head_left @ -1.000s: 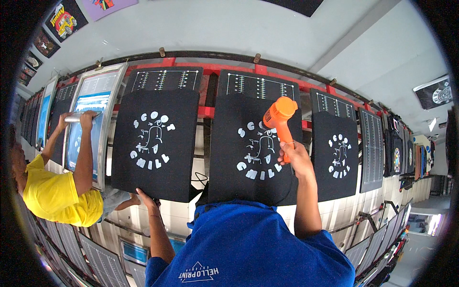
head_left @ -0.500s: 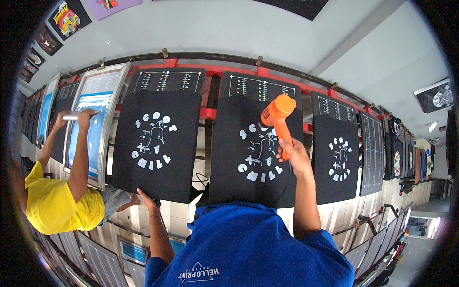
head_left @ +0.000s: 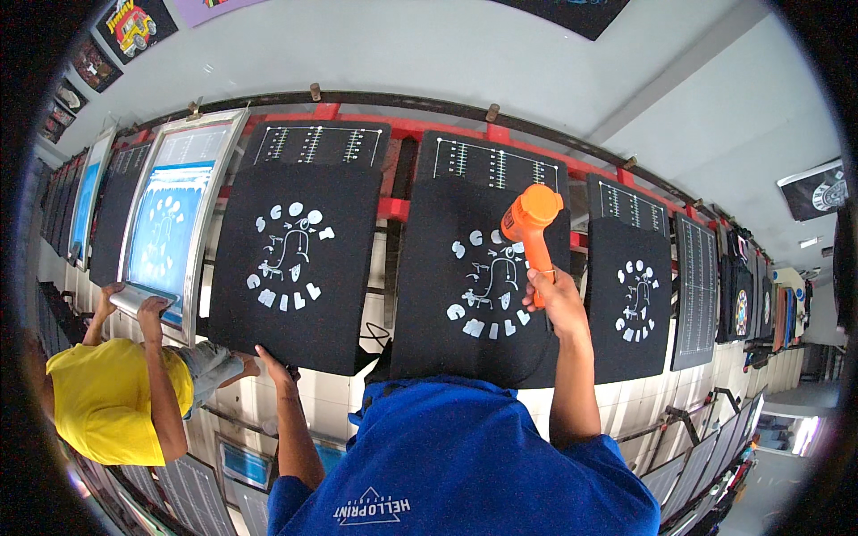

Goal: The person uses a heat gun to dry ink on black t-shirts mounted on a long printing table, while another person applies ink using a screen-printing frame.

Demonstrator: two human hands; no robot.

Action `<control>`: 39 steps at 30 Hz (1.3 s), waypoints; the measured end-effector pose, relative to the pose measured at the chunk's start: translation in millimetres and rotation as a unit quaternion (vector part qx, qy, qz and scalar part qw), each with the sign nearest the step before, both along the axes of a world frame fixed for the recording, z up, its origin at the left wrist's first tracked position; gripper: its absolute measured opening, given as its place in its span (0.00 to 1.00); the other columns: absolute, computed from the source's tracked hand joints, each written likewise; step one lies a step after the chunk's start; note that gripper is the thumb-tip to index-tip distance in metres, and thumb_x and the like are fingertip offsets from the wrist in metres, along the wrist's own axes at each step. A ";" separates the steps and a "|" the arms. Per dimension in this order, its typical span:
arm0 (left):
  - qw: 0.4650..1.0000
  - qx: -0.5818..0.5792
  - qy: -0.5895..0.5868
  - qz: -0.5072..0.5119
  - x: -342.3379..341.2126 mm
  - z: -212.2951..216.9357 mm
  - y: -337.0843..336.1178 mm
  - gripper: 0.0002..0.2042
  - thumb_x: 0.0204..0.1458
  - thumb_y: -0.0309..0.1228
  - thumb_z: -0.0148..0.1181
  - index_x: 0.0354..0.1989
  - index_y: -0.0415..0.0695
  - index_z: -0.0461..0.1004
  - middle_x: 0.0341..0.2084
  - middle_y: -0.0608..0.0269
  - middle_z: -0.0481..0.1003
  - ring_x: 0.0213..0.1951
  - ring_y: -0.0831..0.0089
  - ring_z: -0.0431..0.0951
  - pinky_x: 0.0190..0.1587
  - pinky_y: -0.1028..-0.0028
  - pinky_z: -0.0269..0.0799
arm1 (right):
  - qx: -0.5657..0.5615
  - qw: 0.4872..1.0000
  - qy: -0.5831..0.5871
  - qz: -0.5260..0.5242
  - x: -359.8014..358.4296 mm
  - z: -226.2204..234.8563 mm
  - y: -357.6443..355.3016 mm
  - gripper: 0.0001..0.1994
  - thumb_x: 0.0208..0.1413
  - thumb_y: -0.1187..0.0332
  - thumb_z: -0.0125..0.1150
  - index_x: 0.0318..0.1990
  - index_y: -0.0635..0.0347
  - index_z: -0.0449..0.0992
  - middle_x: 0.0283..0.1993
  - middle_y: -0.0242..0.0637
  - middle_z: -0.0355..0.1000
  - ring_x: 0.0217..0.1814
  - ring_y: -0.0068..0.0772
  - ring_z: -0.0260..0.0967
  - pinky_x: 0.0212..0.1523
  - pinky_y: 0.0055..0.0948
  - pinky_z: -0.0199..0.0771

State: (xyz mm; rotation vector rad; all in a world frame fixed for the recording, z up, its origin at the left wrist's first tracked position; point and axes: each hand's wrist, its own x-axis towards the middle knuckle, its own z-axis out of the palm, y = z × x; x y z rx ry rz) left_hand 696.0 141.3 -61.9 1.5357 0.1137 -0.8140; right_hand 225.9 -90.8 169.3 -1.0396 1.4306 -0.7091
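Wearing a blue shirt [head_left: 483,451] with white lettering and a triangle outline, the person stands at the near edge of the middle black cloth [head_left: 420,339]. The left hand [head_left: 281,373] is left of that cloth, touching the lower edge of a second black cloth [head_left: 344,241]; its fingers are partly hidden, so I cannot tell whether it grips. The right hand [head_left: 559,299] is closed around the handle of an orange heat gun [head_left: 534,213], which is over the middle cloth's upper right part, nozzle toward the print; dark writing marks its barrel.

Bold white capitals curve above and below a scooter drawing on the middle cloth, and the same print shows on the cloth left of it and on a third cloth [head_left: 601,313] to its right. Beyond its far end, a board [head_left: 483,159] carries white ruled lines with small marks. Well left of it, a co-worker in a yellow top [head_left: 107,402] holds a silver bar [head_left: 136,298] on a blue screen [head_left: 143,255]. Farther off to its right hangs a black banner [head_left: 795,198] with a round emblem.
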 end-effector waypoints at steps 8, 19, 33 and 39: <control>0.999 0.023 -0.005 -0.021 -6.0 11.5 -2.3 0.41 0.48 0.73 0.34 0.56 0.49 0.65 0.33 0.67 0.75 0.13 0.80 0.61 0.13 0.80 0.49 | 0.021 0.999 -0.041 -0.004 -4.7 3.5 0.0 0.13 0.58 0.60 0.57 0.38 0.62 0.69 0.25 0.30 0.67 0.23 0.22 0.68 0.22 0.21 0.68; 1.000 0.013 -0.003 0.002 -2.4 3.3 -2.1 0.42 0.47 0.73 0.36 0.53 0.48 0.67 0.26 0.67 0.74 0.10 0.79 0.58 0.12 0.79 0.47 | 0.026 0.998 -0.051 0.037 19.6 -3.1 -3.4 0.12 0.59 0.61 0.56 0.38 0.61 0.70 0.25 0.30 0.68 0.24 0.21 0.68 0.23 0.20 0.68; 0.998 0.061 0.012 -0.002 -2.7 6.3 -1.3 0.44 0.46 0.74 0.36 0.55 0.45 0.65 0.25 0.66 0.71 0.09 0.79 0.55 0.11 0.76 0.47 | -0.002 0.998 -0.027 0.051 31.2 -7.0 -6.9 0.12 0.59 0.60 0.57 0.36 0.62 0.70 0.26 0.31 0.68 0.23 0.22 0.69 0.22 0.19 0.68; 1.000 -0.018 -0.008 -0.003 5.0 -9.2 1.9 0.44 0.51 0.69 0.37 0.63 0.42 0.58 0.48 0.54 0.72 0.29 0.71 0.76 0.24 0.76 0.69 | 0.018 0.997 -0.044 0.057 26.3 -2.1 -5.6 0.13 0.58 0.61 0.58 0.38 0.62 0.70 0.25 0.30 0.67 0.24 0.22 0.69 0.23 0.21 0.68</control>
